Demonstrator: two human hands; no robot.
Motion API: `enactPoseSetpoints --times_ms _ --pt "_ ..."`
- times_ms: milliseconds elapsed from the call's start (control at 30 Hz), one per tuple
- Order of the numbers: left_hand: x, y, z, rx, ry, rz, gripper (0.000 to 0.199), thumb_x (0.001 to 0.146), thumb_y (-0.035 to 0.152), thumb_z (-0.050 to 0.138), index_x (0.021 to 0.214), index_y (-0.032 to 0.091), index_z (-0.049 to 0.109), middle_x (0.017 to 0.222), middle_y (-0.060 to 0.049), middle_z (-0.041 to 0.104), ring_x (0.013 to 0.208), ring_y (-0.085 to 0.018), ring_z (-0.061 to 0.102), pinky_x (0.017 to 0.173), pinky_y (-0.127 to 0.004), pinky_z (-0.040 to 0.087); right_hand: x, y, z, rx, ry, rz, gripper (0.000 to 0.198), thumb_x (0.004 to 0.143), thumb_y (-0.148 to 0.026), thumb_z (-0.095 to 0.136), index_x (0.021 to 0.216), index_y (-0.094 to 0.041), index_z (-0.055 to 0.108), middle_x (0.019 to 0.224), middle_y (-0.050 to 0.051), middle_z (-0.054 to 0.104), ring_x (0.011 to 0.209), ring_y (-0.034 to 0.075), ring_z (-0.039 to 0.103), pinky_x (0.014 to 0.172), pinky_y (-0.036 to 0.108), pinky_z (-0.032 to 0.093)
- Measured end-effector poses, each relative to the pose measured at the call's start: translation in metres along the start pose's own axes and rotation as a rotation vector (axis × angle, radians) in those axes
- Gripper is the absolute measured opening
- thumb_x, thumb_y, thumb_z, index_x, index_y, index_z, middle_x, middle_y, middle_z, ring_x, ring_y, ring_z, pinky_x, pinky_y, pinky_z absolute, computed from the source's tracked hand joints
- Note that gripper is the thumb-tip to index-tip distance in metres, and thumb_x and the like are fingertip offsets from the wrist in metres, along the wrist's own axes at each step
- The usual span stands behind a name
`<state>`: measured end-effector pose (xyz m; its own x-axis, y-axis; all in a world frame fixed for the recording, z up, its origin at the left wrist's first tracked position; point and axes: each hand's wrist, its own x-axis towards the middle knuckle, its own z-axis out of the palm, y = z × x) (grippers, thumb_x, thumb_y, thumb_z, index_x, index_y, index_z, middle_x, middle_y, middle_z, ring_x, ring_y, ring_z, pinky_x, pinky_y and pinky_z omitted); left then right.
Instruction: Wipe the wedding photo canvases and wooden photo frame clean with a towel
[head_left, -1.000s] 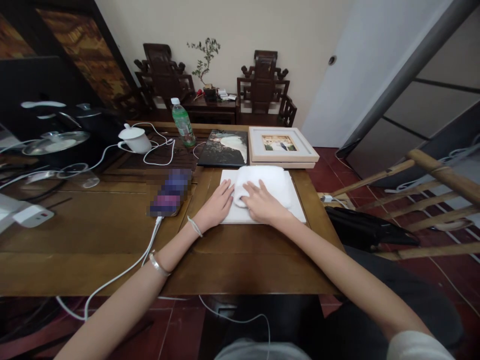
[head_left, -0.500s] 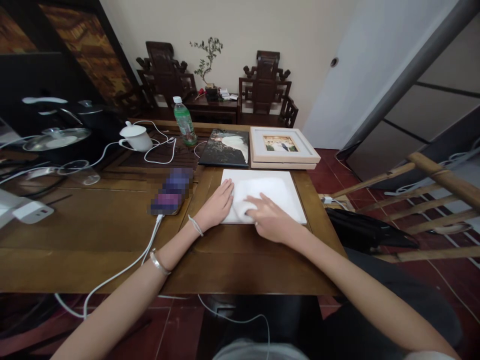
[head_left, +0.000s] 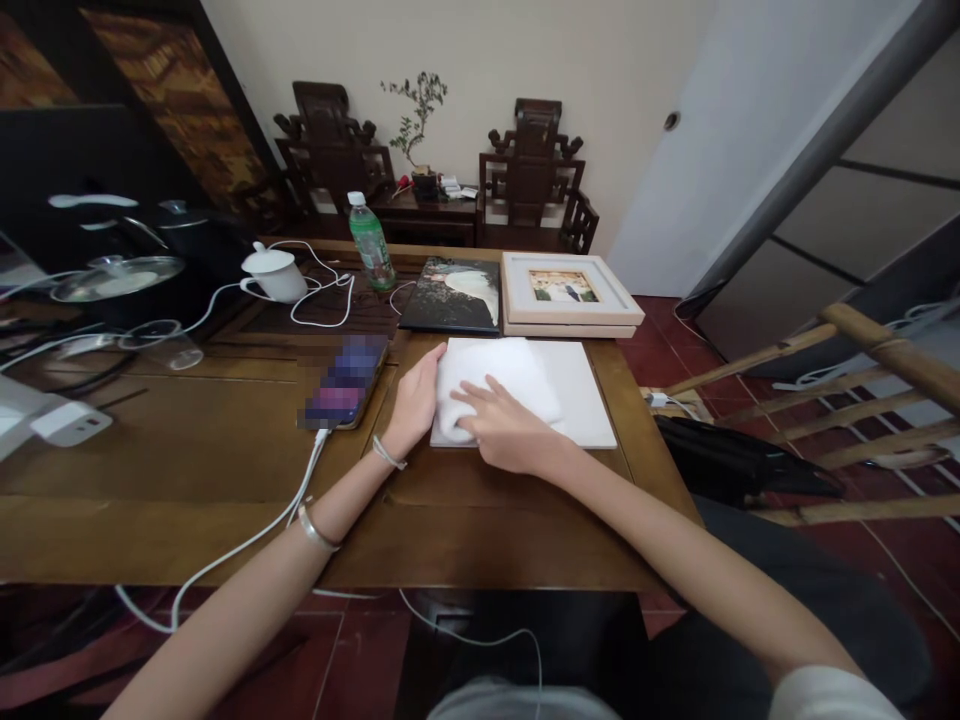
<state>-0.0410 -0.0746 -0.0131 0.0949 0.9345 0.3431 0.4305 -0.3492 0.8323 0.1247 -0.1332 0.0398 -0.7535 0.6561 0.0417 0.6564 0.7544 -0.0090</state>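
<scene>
A flat white panel [head_left: 589, 400] lies on the wooden table, close to its right end. On its left part is a folded white cloth [head_left: 499, 365], fluffy and thick. My right hand [head_left: 510, 425] presses on the cloth from above and grips it, fingers slightly spread over it and the near side bunched under them. My left hand [head_left: 416, 395] rests at the panel's left edge, fingers stretched out and together, touching the edge. No object sits in my left palm as far as I can see.
Behind the panel are a dark picture panel [head_left: 454, 295] and stacked pale wooden frames [head_left: 570, 315]. A phone [head_left: 349, 385] on a cable lies to the left. Further back stand a green bottle [head_left: 371, 245], a lidded white cup [head_left: 274, 275] and a pot [head_left: 120, 285].
My right hand has moved left with the cloth, baring the panel's right part. My left hand has shifted left from the panel's top to its left edge.
</scene>
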Motion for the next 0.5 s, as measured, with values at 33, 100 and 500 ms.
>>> enactPoseSetpoints --times_ms 33,100,500 --pt "-0.001 0.002 0.000 0.014 0.020 0.003 0.055 0.101 0.045 0.021 0.133 0.014 0.054 0.140 -0.009 0.055 0.130 -0.022 0.051 0.111 -0.040 0.038 -0.009 -0.006 -0.005 0.029 -0.011 -0.030 0.035 0.081 -0.004 0.044 0.105 -0.013 0.068 0.138 0.016 0.053 0.136 0.027 0.038 0.114 0.049 0.025" --pt "-0.004 0.008 0.001 0.066 0.020 0.036 0.054 0.100 0.045 0.024 0.131 0.013 0.056 0.138 -0.010 0.056 0.129 -0.022 0.052 0.112 -0.039 0.037 -0.026 -0.017 -0.018 0.093 -0.038 -0.077 0.032 0.080 -0.004 0.043 0.096 -0.014 0.069 0.125 0.015 0.063 0.123 0.024 0.052 0.109 0.043 0.033" --pt "-0.009 0.001 0.009 0.342 -0.268 0.301 0.044 0.095 0.027 0.035 0.130 0.008 0.053 0.141 -0.016 0.051 0.135 -0.028 0.044 0.115 -0.046 0.032 0.005 0.034 -0.034 0.048 -0.008 0.397 0.038 0.082 -0.009 0.038 0.108 -0.014 0.066 0.100 0.016 0.069 0.085 0.025 0.065 0.068 0.032 0.042"
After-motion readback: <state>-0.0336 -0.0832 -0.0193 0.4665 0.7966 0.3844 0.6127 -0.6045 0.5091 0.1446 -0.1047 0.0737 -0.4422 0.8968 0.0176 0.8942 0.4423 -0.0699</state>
